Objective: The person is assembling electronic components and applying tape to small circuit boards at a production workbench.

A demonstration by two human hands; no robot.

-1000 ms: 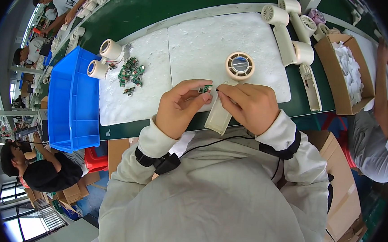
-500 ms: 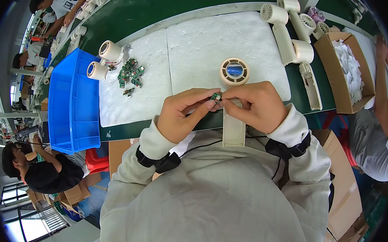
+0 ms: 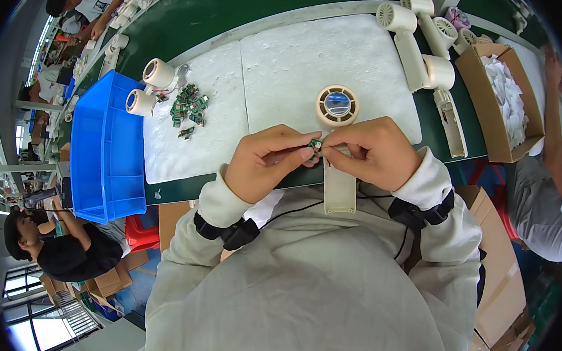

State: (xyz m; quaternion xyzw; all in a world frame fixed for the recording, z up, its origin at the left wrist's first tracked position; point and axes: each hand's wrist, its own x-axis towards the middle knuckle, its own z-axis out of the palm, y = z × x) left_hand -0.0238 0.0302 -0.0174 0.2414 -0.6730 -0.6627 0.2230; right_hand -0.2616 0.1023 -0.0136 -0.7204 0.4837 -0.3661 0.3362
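Note:
Between the thumb and fingers of my left hand (image 3: 266, 158) is a small green circuit board (image 3: 316, 143). My right hand (image 3: 373, 154) pinches close against the board's right edge; its fingertips hide whatever they grip. Under my hands lies a cream handheld fan, its round head (image 3: 321, 112) beyond my fingers and its hollow handle shell (image 3: 340, 196) toward my body. A pile of green circuit boards (image 3: 185, 107) rests on the white foam sheet (image 3: 289, 52) to the left.
A blue plastic bin (image 3: 123, 151) stands at the left, beside two cream fan heads (image 3: 159, 74). Several fan casings (image 3: 410, 57) lie at the far right, near a cardboard box (image 3: 514, 143) of white pieces. Other people (image 3: 74, 246) work on both sides.
The circuit board has turned slightly in my fingers and shifted a little. Both hands otherwise keep nearly the same place, and the fan head has moved slightly left.

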